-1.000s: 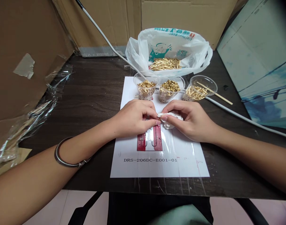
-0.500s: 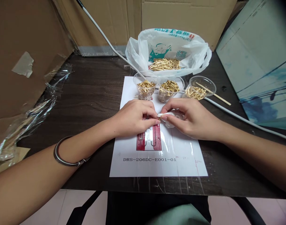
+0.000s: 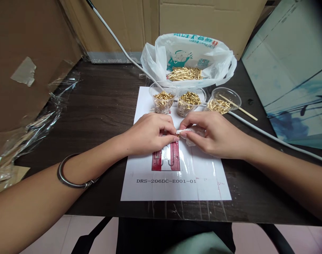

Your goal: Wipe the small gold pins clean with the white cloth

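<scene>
My left hand (image 3: 157, 134) is closed in a pinch on a small brass pin (image 3: 178, 134), mostly hidden by the fingertips. Pinched in my right hand (image 3: 212, 134) is a crumpled white tissue (image 3: 191, 135), its folded tip touching the pin. Both hands meet over a printed white sheet (image 3: 177, 190) with a red and white drawing (image 3: 174, 158). Just beyond the fingers stand clear plastic cups of small brass parts: a left cup (image 3: 163, 102), a middle cup (image 3: 190, 104) and a tilted right cup (image 3: 224, 102).
Behind the cups sits an open white plastic bag (image 3: 224, 68) holding many brass pins (image 3: 186, 73). A wooden stick (image 3: 245, 111) leans out of the right cup. A white cable (image 3: 118, 40) crosses the dark table (image 3: 97, 95). Cardboard (image 3: 214, 21) walls the back.
The view has shifted slightly. Both hands stay together in nearly the same pose, with the tissue tip still at the pin.
</scene>
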### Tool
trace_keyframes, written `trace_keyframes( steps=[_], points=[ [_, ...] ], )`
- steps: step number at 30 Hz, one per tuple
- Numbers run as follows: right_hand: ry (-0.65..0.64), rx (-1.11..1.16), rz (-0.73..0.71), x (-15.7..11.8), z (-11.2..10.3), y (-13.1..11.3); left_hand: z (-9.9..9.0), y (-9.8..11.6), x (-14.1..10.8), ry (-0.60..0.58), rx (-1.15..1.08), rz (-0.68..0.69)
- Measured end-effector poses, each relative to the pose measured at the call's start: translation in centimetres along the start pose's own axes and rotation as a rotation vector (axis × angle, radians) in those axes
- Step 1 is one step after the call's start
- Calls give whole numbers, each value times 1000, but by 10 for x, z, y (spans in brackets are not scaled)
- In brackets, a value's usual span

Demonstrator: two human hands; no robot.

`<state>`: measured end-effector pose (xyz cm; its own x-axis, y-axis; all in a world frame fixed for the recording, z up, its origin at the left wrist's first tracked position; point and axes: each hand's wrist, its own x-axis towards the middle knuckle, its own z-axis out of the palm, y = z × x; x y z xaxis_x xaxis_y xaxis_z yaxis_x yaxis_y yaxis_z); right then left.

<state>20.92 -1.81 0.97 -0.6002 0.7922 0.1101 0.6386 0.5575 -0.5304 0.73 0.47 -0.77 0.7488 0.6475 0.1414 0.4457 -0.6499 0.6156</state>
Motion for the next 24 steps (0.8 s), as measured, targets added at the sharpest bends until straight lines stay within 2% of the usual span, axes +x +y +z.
trace_keyframes(
  steps=[13,24],
  points=[
    [5,-36,-31,0,2,1,-1,-1,-1,15,-23,-18],
    [-1,0,-38,-1,6,3,0,0,0,119,-41,-56]
  ],
)
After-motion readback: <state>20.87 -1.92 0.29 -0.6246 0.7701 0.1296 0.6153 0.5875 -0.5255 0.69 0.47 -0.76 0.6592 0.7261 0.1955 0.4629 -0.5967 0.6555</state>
